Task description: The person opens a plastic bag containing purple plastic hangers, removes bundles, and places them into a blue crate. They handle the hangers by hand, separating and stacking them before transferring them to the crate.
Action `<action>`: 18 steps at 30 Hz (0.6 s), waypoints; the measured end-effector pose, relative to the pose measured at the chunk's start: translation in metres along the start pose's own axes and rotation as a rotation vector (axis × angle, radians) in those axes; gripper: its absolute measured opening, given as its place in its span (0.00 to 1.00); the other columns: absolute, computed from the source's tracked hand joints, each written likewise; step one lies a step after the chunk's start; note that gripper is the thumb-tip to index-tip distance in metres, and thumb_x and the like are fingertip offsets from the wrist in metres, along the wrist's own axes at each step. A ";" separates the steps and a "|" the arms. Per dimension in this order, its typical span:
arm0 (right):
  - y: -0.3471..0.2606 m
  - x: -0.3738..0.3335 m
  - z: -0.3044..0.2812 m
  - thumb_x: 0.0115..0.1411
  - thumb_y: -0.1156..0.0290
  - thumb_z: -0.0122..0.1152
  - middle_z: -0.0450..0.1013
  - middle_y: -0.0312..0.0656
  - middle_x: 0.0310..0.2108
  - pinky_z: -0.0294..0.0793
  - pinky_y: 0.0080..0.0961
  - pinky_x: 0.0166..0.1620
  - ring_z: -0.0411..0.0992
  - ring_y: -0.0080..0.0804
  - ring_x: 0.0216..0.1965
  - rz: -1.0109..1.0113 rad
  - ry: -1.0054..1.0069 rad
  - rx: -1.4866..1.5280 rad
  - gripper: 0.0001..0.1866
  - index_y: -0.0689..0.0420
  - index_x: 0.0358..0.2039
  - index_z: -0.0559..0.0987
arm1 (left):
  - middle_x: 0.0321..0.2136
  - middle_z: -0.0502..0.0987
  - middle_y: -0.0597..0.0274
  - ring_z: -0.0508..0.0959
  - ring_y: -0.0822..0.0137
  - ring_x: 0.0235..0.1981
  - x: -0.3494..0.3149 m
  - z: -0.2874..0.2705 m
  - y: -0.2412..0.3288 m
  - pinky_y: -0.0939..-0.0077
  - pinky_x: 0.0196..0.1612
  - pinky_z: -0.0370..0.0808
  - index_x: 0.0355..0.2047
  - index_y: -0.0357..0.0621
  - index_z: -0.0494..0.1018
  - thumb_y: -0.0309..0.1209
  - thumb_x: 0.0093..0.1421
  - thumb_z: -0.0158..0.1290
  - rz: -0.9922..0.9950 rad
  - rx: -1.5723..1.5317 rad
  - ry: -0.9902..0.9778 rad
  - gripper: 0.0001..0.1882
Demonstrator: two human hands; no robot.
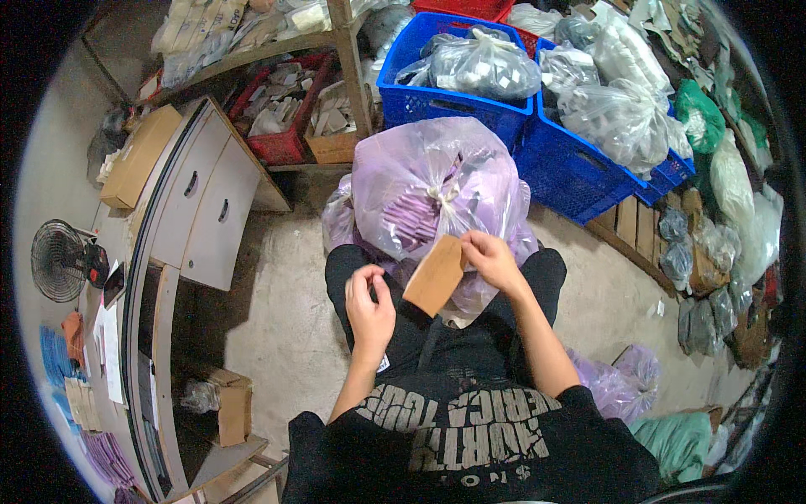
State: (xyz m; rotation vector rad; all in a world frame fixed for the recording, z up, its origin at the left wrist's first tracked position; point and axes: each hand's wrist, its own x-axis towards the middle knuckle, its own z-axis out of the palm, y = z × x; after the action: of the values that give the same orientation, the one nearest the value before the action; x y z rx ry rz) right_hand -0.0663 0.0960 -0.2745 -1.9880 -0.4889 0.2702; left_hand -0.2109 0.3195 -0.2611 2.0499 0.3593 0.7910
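Before the tied purple bag (432,189), a brown envelope (435,275) is pinched by the right hand (491,259); left hand (369,309) curled, empty. Step judged: envelope handling; steady support needed.

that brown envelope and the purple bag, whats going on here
A person sits on the floor with a tied purple plastic bag between their knees. Their right hand pinches the top corner of a small brown paper envelope just in front of the bag. The left hand is beside it, fingers curled, not touching it. Blue crates of filled clear bags stand behind, and a grey desk is to the left.
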 end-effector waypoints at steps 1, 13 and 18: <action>-0.004 -0.009 -0.001 0.72 0.68 0.53 0.73 0.29 0.27 0.69 0.20 0.35 0.69 0.17 0.30 0.051 -0.092 0.092 0.10 0.61 0.39 0.78 | 0.35 0.79 0.51 0.80 0.53 0.35 0.012 0.007 0.003 0.62 0.42 0.76 0.41 0.37 0.74 0.24 0.68 0.51 0.029 -0.034 0.000 0.05; -0.028 -0.056 0.025 0.70 0.65 0.55 0.78 0.46 0.25 0.75 0.40 0.37 0.79 0.48 0.31 -0.021 -0.201 -0.012 0.08 0.55 0.41 0.79 | 0.42 0.80 0.62 0.80 0.72 0.42 0.000 0.073 -0.035 0.76 0.49 0.76 0.53 0.38 0.72 0.31 0.76 0.47 -0.462 -0.531 -0.367 0.12; -0.027 -0.040 0.036 0.70 0.67 0.54 0.76 0.46 0.28 0.67 0.42 0.41 0.76 0.48 0.33 -0.265 -0.161 -0.094 0.08 0.54 0.42 0.79 | 0.40 0.80 0.57 0.80 0.74 0.35 0.031 0.087 -0.035 0.80 0.39 0.77 0.51 0.35 0.70 0.31 0.71 0.57 -0.471 -0.487 -0.166 0.15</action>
State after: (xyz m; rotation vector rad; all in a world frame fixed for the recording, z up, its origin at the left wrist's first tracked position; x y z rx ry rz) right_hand -0.1223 0.1176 -0.2678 -1.9733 -0.8746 0.2456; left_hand -0.1288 0.2999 -0.3124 1.4788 0.4783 0.3673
